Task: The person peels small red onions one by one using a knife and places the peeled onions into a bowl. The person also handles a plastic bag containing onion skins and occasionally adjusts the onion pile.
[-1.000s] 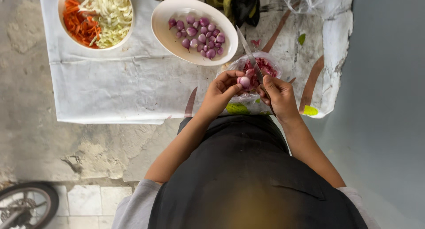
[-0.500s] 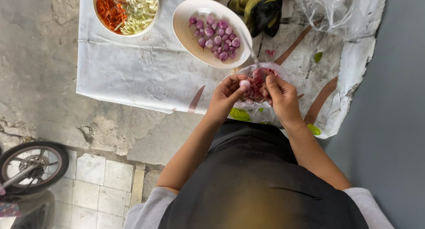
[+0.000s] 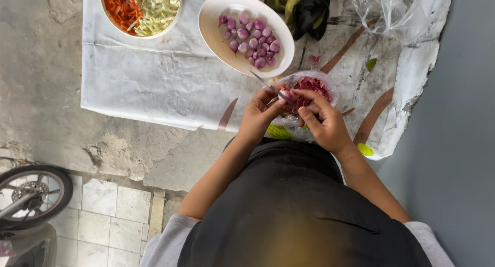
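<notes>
Left hand (image 3: 260,115) is closed around a knife (image 3: 265,85); the thin blade points up and away toward the bowl (image 3: 216,35) of peeled shallots. The handle is hidden inside the grip. Right hand (image 3: 322,120) pinches a shallot (image 3: 285,95) between thumb and fingertips, held against the base of the blade. Both hands meet just over a clear bag (image 3: 330,86) holding red shallot skins (image 3: 312,85), which sits on the cloth (image 3: 154,76) in front of the person.

The white oval bowl lies just beyond the hands, touching or nearly touching the bag's rim; the purple peeled shallots (image 3: 250,37) are grouped toward its right half. A second bowl (image 3: 172,22), at the upper left and well apart from the hands, holds sliced red chilli on the left and pale shredded vegetable on the right. Its top is cut off by the frame edge.

The white cloth covers a rough concrete floor (image 3: 46,91). Green and black items (image 3: 307,9) lie at the top, beside a crumpled clear plastic bag (image 3: 397,9) at the upper right. Small green leaf scraps (image 3: 365,149) lie near the right wrist. A wheel (image 3: 33,195) shows at the lower left on tiled floor.
</notes>
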